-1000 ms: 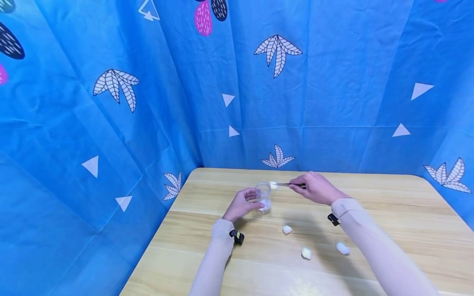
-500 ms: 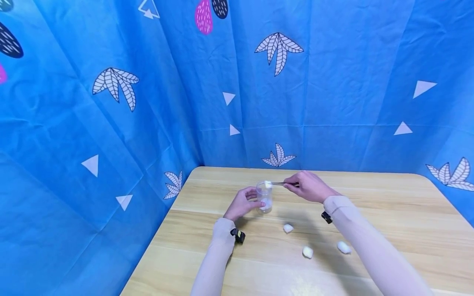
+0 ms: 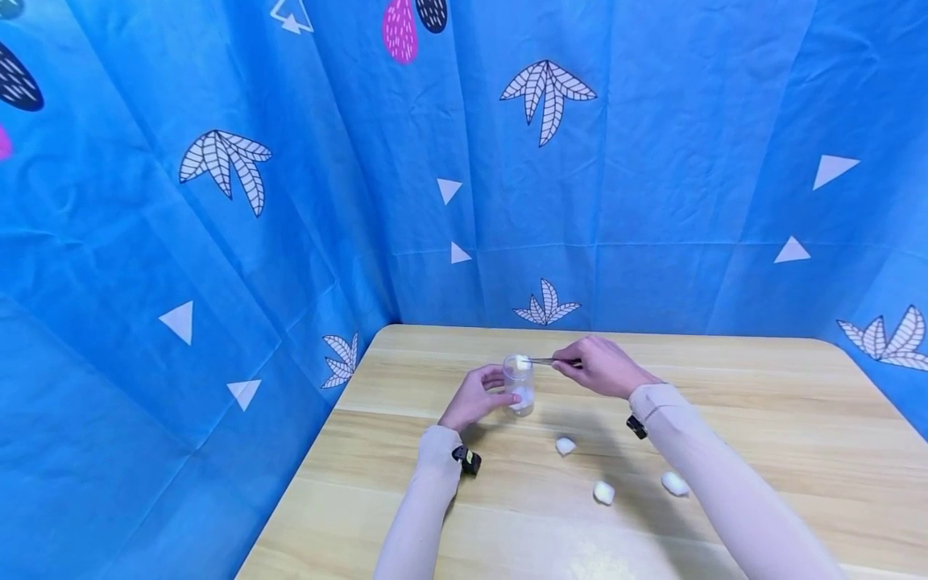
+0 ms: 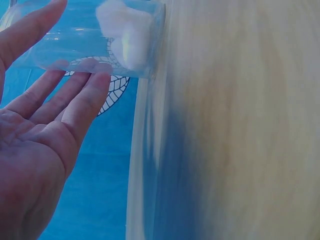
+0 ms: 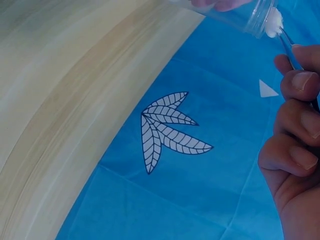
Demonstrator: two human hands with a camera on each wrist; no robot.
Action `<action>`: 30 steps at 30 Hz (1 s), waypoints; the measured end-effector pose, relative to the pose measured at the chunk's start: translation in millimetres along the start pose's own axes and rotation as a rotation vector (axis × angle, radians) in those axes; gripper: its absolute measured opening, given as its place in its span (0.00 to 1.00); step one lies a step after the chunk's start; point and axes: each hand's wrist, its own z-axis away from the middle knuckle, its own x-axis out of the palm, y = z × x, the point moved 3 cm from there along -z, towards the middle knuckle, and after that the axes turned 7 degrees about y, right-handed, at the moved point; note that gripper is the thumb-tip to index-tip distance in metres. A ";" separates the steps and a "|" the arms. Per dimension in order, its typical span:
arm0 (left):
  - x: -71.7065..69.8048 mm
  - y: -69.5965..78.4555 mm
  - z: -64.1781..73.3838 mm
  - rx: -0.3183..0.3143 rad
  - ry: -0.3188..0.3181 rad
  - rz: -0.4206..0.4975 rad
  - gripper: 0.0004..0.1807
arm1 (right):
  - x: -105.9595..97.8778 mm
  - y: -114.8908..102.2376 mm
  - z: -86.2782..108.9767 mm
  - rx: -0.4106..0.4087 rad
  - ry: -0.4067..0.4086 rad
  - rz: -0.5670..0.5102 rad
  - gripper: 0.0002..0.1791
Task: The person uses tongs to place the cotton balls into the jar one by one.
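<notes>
My left hand (image 3: 477,397) holds a clear plastic jar (image 3: 527,395) upright on the table, thumb on one side and fingers on the other. White cotton balls (image 4: 131,37) lie at the jar's bottom in the left wrist view. My right hand (image 3: 598,366) pinches metal tweezers (image 3: 540,361), their tips pointing left to the jar's mouth. Between the tips is a cotton ball (image 5: 273,23), right at the open rim in the right wrist view. Part of the tweezers is hidden inside the right hand.
Three loose cotton balls lie on the wooden table (image 3: 761,419): one (image 3: 565,445) near the jar, another (image 3: 603,492) closer to the front, and a third (image 3: 675,483) beside the right forearm. A blue patterned curtain (image 3: 652,161) hangs behind the table and along its left side.
My right hand has moved left with the tweezers, bringing the cotton ball from beside the jar to over its mouth. The left hand and jar have stayed in place.
</notes>
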 end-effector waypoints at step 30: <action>-0.2 1.9 1.8 -0.013 0.017 -0.022 0.34 | 2.7 -2.4 0.8 0.043 -0.055 0.010 0.09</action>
